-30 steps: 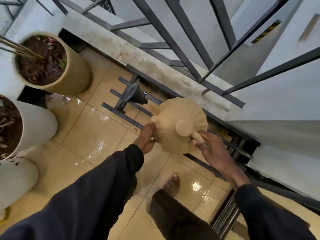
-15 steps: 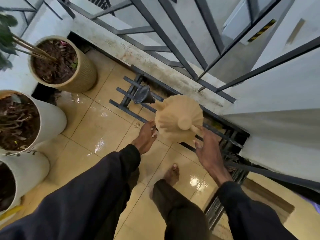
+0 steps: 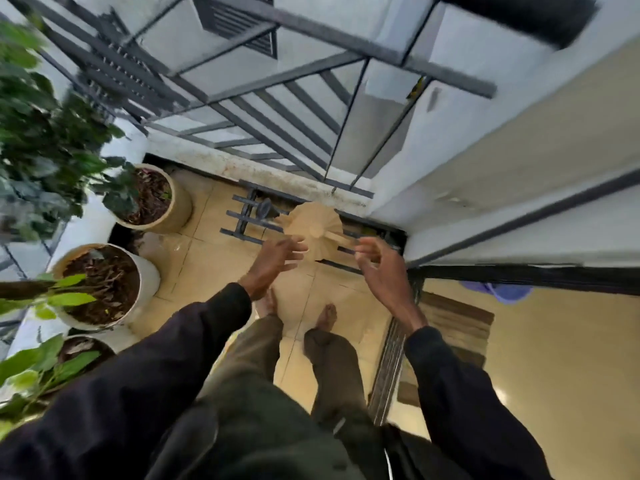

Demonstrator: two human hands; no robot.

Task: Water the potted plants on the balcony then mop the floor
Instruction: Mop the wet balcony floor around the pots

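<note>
Balcony, one moment, as I read it from the head view. Item: watering can (image 3: 313, 225), tan, ribbed, set on the tiled floor (image 3: 207, 258) by the dark metal rack (image 3: 242, 220) under the railing (image 3: 277, 98), its black spout toward the rack. Item: left hand (image 3: 277, 256), fingers spread, empty, just short of the can. Item: right hand (image 3: 381, 268), fingers loosely curled, empty, near the can's handle side; neither hand holds anything, and blur keeps me from saying whether a fingertip touches it. Item: three pots along the left wall, tan pot (image 3: 152, 199), white pot (image 3: 107, 285), a third pot (image 3: 83, 348) mostly hidden under leaves; soil looks dark. No mop visible. Item: bare feet on glossy tiles that seem wet. Hazards, my judgement: slipping on the wet floor while turning toward the doorway; kicking the can, which stands just ahead of the feet, and spilling what is left in it; catching a toe on the rack or the door track (image 3: 391, 358). I would step slowly and look down.
</note>
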